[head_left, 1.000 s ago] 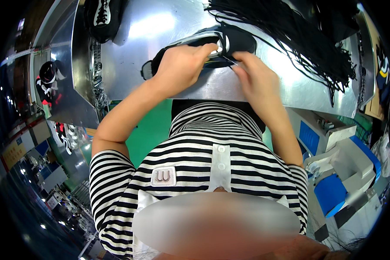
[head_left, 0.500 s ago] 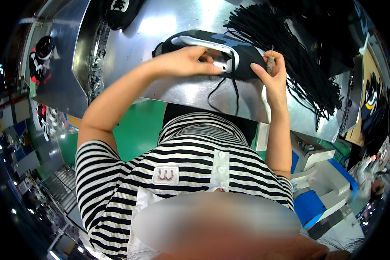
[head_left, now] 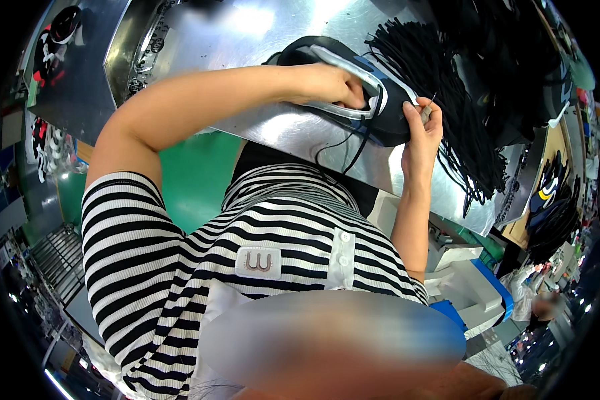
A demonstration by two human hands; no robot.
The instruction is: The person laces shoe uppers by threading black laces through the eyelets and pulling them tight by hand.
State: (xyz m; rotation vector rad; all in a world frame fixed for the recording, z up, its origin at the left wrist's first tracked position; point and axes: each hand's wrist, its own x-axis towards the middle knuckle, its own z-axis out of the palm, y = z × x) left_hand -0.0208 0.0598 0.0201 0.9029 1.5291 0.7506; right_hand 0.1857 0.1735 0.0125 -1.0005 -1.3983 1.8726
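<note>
While the left hand (head_left: pixel 327 85) pins the black sneaker (head_left: pixel 363 100) on the desk (head_left: pixel 247 40), the right hand (head_left: pixel 421 133) pinches its black lace (head_left: pixel 353 150), seemingly mid-lacing; threading the next eyelet needs a steady shoe.

I stood at a shiny metal worktable (head_left: pixel 293 137) over a green floor (head_left: pixel 197 183), bright overhead light glaring off its surface.

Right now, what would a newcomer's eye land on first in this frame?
A black sneaker with a grey-white sole lies on the shiny metal workbench at top centre, gripped by the left hand while the right hand pinches a black lace at its toe end. Just right of it, a thick bundle of black shoelaces spills over the bench edge.
</note>
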